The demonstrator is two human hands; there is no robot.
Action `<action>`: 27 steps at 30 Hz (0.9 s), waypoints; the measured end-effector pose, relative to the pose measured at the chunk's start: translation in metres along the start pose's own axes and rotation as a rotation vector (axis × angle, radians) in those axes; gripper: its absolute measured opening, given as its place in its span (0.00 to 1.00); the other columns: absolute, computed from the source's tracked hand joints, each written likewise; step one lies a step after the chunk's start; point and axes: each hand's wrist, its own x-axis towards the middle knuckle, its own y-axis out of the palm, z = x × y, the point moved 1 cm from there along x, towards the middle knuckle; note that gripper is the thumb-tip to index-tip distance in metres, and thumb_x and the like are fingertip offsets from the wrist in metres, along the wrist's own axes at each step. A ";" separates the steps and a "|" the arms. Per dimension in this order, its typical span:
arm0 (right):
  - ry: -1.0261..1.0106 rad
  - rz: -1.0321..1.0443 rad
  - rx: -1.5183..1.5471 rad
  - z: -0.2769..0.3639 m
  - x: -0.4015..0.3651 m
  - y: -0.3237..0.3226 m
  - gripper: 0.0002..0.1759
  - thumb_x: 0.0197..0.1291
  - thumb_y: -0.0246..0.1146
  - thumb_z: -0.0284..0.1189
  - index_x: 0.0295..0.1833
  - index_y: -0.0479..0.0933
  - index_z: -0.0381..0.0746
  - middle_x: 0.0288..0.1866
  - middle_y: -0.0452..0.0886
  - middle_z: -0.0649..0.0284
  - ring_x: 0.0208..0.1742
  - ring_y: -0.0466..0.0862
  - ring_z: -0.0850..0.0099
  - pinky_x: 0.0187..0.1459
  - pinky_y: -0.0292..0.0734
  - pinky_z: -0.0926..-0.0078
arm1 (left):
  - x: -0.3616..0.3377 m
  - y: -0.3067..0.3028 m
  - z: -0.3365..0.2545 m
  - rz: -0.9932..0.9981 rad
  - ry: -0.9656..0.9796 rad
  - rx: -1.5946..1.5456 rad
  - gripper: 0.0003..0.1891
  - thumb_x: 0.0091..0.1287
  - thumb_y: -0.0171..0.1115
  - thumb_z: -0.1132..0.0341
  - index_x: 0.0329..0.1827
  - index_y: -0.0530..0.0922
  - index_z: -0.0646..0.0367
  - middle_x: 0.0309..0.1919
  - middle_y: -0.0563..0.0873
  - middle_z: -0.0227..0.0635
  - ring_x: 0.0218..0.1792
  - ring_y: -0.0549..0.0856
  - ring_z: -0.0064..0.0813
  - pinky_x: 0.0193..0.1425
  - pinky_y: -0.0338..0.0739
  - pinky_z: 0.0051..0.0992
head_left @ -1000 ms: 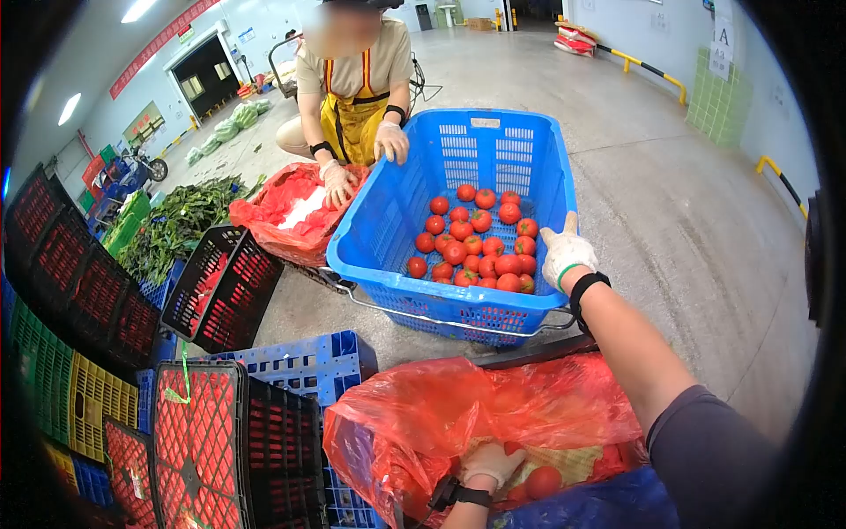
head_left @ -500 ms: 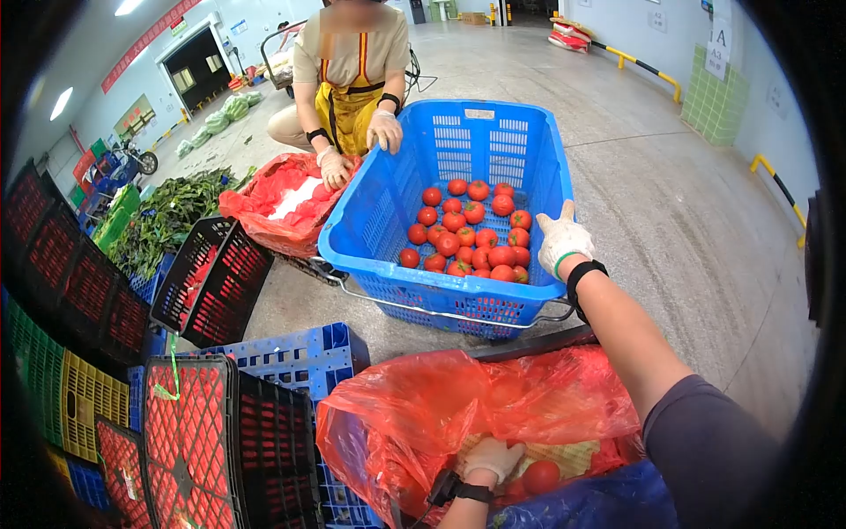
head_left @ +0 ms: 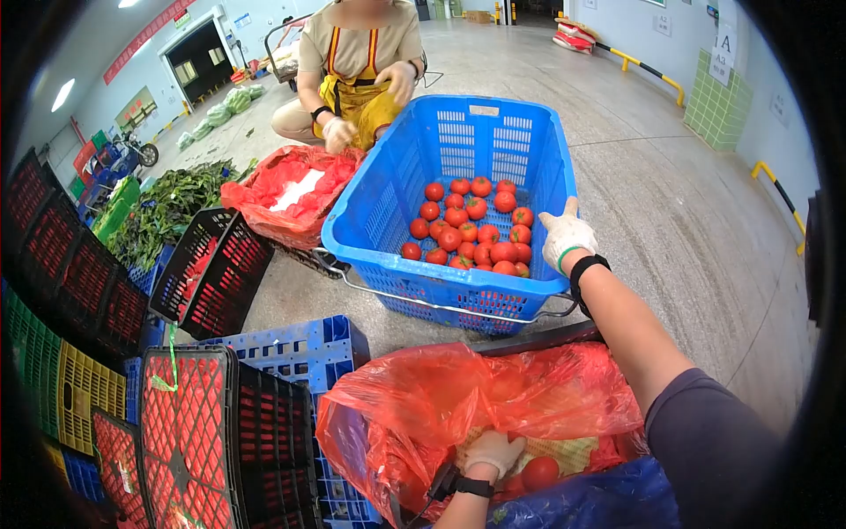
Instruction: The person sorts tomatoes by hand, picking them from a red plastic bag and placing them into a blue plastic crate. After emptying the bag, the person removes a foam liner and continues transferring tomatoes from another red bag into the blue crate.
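Right hand (head_left: 565,240) grips blue crate (head_left: 381,210) rim; left hand (head_left: 492,451), grip unclear, beside tomato (head_left: 539,473).

Single head-worn fisheye camera looks forward and down, close over the red bag (head_left: 493,397), facing the blue basket (head_left: 480,141) and a co-worker (head_left: 357,53) beyond.

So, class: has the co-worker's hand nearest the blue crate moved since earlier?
Yes. The co-worker's hand has left the blue crate's far rim and drawn back to the yellow apron.
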 end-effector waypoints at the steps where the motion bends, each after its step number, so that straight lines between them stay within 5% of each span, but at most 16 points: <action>1: -0.017 0.006 0.005 -0.001 0.002 0.001 0.34 0.62 0.58 0.48 0.72 0.60 0.53 0.74 0.54 0.39 0.67 0.70 0.42 0.61 0.72 0.48 | -0.002 -0.001 -0.001 -0.030 -0.001 -0.021 0.31 0.60 0.53 0.43 0.52 0.80 0.63 0.47 0.83 0.57 0.48 0.83 0.54 0.54 0.76 0.43; 4: 0.033 0.038 -0.240 0.021 -0.001 -0.008 0.29 0.61 0.59 0.33 0.69 0.67 0.58 0.77 0.51 0.52 0.69 0.66 0.38 0.64 0.70 0.47 | -0.003 -0.002 -0.003 -0.045 -0.012 -0.009 0.31 0.60 0.53 0.42 0.50 0.81 0.64 0.46 0.83 0.58 0.47 0.83 0.54 0.54 0.77 0.42; 9: 0.241 -0.144 0.132 0.027 0.007 -0.010 0.29 0.61 0.60 0.36 0.69 0.67 0.63 0.73 0.58 0.57 0.69 0.62 0.36 0.63 0.70 0.42 | 0.001 0.000 0.001 0.048 -0.044 -0.006 0.31 0.61 0.52 0.42 0.48 0.82 0.64 0.45 0.84 0.57 0.47 0.83 0.54 0.53 0.77 0.42; 11: -0.043 0.033 -0.467 0.033 -0.005 -0.024 0.28 0.63 0.59 0.37 0.69 0.67 0.65 0.73 0.59 0.60 0.69 0.63 0.40 0.62 0.72 0.45 | -0.003 -0.004 -0.004 0.022 -0.019 -0.046 0.31 0.61 0.52 0.42 0.47 0.83 0.64 0.45 0.84 0.57 0.47 0.83 0.54 0.53 0.77 0.42; 27: -0.083 -0.051 -0.382 0.028 -0.001 -0.021 0.27 0.59 0.60 0.35 0.66 0.72 0.62 0.68 0.67 0.58 0.67 0.65 0.41 0.62 0.71 0.47 | 0.000 -0.006 -0.003 0.023 0.006 -0.022 0.33 0.63 0.51 0.42 0.54 0.79 0.66 0.48 0.83 0.59 0.50 0.83 0.55 0.57 0.75 0.42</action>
